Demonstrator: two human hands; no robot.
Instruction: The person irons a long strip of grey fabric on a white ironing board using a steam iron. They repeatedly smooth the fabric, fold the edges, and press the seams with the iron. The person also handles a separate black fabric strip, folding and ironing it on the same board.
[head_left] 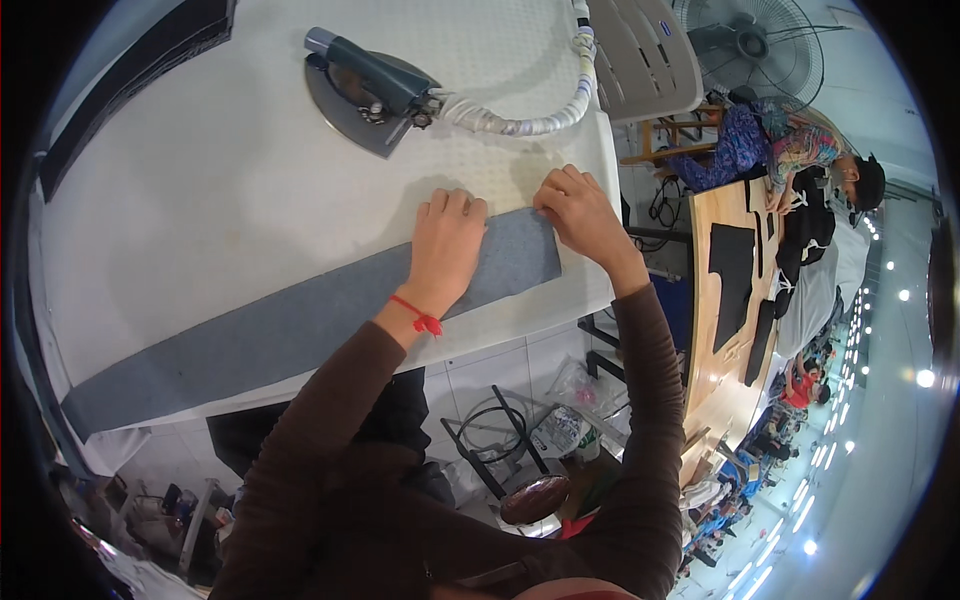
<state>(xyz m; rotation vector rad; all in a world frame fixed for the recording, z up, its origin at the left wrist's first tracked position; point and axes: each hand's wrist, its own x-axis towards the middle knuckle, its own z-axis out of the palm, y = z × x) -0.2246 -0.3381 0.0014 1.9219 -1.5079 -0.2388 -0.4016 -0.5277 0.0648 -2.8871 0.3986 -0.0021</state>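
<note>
1. While your left hand [447, 240] lies flat and open on the long grey cloth strip [300, 335], it presses down and grips nothing.
2. Your right hand [578, 208] is half curled, and its fingertips pinch the far corner of the strip's end.
3. That strip lies across the white padded ironing table [220, 170].
4. Beyond your hands, well apart from them, a steam iron [365, 90] rests flat on the table, and a wrapped hose [530, 120] runs from it.
</note>
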